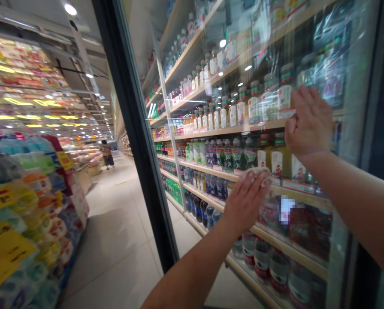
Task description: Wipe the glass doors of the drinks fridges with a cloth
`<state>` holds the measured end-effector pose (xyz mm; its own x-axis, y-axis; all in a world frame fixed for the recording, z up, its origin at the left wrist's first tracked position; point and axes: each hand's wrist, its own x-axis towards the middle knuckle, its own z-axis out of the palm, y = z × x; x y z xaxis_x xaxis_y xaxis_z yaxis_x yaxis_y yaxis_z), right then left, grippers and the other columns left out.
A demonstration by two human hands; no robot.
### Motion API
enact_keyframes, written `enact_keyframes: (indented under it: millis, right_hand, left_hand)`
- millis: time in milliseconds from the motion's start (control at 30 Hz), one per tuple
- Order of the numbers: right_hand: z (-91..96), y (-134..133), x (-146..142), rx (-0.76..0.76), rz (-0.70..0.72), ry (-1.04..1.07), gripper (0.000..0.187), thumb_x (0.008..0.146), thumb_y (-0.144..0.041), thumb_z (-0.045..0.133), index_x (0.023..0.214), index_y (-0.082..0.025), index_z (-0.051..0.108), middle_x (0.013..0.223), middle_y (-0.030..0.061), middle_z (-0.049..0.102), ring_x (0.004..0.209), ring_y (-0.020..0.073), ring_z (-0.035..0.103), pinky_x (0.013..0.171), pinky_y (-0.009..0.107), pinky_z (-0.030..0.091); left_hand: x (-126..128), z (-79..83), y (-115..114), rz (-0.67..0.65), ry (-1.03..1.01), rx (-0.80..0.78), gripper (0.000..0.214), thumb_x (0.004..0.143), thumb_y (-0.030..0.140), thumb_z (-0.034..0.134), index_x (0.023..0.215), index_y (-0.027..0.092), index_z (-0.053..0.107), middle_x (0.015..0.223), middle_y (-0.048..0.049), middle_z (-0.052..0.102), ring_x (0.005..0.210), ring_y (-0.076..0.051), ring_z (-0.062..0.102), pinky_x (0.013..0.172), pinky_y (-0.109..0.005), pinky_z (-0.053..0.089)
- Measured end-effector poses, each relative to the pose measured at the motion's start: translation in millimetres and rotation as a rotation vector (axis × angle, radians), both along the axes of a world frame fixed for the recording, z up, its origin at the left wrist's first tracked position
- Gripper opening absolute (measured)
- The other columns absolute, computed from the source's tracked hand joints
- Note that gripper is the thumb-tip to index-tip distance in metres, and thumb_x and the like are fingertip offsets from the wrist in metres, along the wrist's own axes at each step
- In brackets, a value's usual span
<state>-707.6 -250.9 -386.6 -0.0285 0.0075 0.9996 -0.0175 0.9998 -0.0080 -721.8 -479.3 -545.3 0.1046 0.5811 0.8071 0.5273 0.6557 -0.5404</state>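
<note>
Head view shows the left hand (pixel 247 201), its grip pinning what looks like a pale cloth (pixel 265 172) to the glass door (pixel 137 128) right of centre, the right hand (pixel 309 122) spread flat at upper right, bottles (pixel 241 109) on shelves (pixel 269 125) beyond.

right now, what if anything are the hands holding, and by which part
The left hand pins a pale cloth against the glass door, fingers over its lower part; the right hand shows nothing held.

Pale cloth (pixel 265 173), crumpled, partly hidden, vs. transp. dk.-framed glass door (pixel 237 143)
</note>
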Motion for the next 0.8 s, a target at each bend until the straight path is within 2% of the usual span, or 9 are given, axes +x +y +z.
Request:
enact_keyframes:
  millis: [133,267,333,467,533,633,700,767,800]
  right_hand:
    - [0.4,0,1,0.005,0.027,-0.007,0.069,0.088,-0.019,0.043,0.156,-0.01,0.036,0.163,0.007,0.03,0.154,0.0196,0.02,0.125,0.045,0.022]
    - [-0.9,-1,1,0.019,0.027,0.046,0.068,0.088,-0.019,0.044,0.155,-0.012,0.04,0.162,0.0071,0.034,0.153,0.0213,0.025,0.125,0.047,0.026]
    - [-1.1,-1,0,0.031,0.024,0.074,0.067,0.088,-0.019,0.043,0.154,-0.013,0.04,0.161,0.0065,0.036,0.153,0.0214,0.026,0.125,0.047,0.027]
    - [-1.7,-4,-1,0.013,0.021,0.071,0.065,0.09,-0.02,0.04,0.155,-0.014,0.04,0.161,0.0066,0.036,0.153,0.0222,0.027,0.125,0.051,0.029]
    - [-9.2,-11,3,-0.038,0.05,0.051,0.063,0.092,-0.02,0.036,0.155,-0.013,0.04,0.162,0.0082,0.034,0.154,0.0229,0.026,0.125,0.053,0.029]
    - [-45.0,-36,23,-0.071,0.181,0.055,0.058,0.096,-0.021,0.036,0.153,-0.014,0.043,0.159,0.0119,0.039,0.152,0.0236,0.031,0.125,0.052,0.032]
    - [-87.6,-65,40,0.017,0.331,-0.008,0.055,0.099,-0.02,0.038,0.153,-0.021,0.043,0.154,0.0094,0.046,0.145,0.0219,0.042,0.123,0.05,0.038]
    - [-138.0,-100,54,0.128,0.504,-0.185,0.056,0.101,-0.019,0.038,0.157,-0.028,0.037,0.155,0.0053,0.045,0.144,0.0196,0.044,0.122,0.046,0.04]
    - [-162.3,-118,58,0.107,0.557,-0.267,0.057,0.102,-0.02,0.038,0.159,-0.03,0.033,0.157,0.0043,0.043,0.146,0.0185,0.042,0.121,0.043,0.041]
  left_hand:
    - [-7,-5.0,-29,0.123,-0.027,0.276,0.059,0.094,0.01,0.046,0.153,0.006,0.042,0.166,-0.0148,0.024,0.155,-0.036,0.012,0.125,-0.055,0.021]
    - [-7,-27.4,-47,0.019,-0.025,-0.001,0.057,0.093,0.01,0.045,0.15,0.01,0.047,0.167,-0.011,0.023,0.155,-0.033,0.019,0.126,-0.048,0.02]
    - [-5,-37.1,-47,-0.002,-0.04,-0.061,0.057,0.093,0.011,0.046,0.15,0.013,0.05,0.166,-0.0071,0.026,0.154,-0.03,0.022,0.127,-0.046,0.02]
    - [-1,-45.9,-31,0.088,-0.083,0.22,0.06,0.089,0.007,0.049,0.149,0.01,0.049,0.165,-0.0102,0.03,0.155,-0.033,0.017,0.126,-0.05,0.022]
    - [1,-49.3,-24,0.079,-0.09,0.249,0.06,0.09,0.007,0.049,0.15,0.009,0.047,0.164,-0.0115,0.031,0.155,-0.034,0.017,0.125,-0.051,0.024]
    - [2,-53.5,-24,-0.039,-0.107,0.143,0.063,0.092,0.006,0.045,0.155,0.007,0.037,0.16,-0.013,0.039,0.154,-0.03,0.022,0.124,-0.049,0.031]
    - [2,-54.5,-28,-0.116,-0.17,0.154,0.066,0.095,0.004,0.04,0.159,0.005,0.025,0.156,-0.0151,0.045,0.154,-0.027,0.025,0.122,-0.048,0.036]
    - [0,-54.7,-32,-0.197,-0.226,0.222,0.068,0.099,0.005,0.036,0.162,0.006,0.013,0.154,-0.0174,0.047,0.153,-0.025,0.026,0.12,-0.048,0.04]
    - [-1,-54.9,-33,-0.24,-0.244,0.259,0.067,0.101,0.008,0.035,0.163,0.008,0.009,0.154,-0.0184,0.047,0.153,-0.024,0.026,0.118,-0.048,0.042]
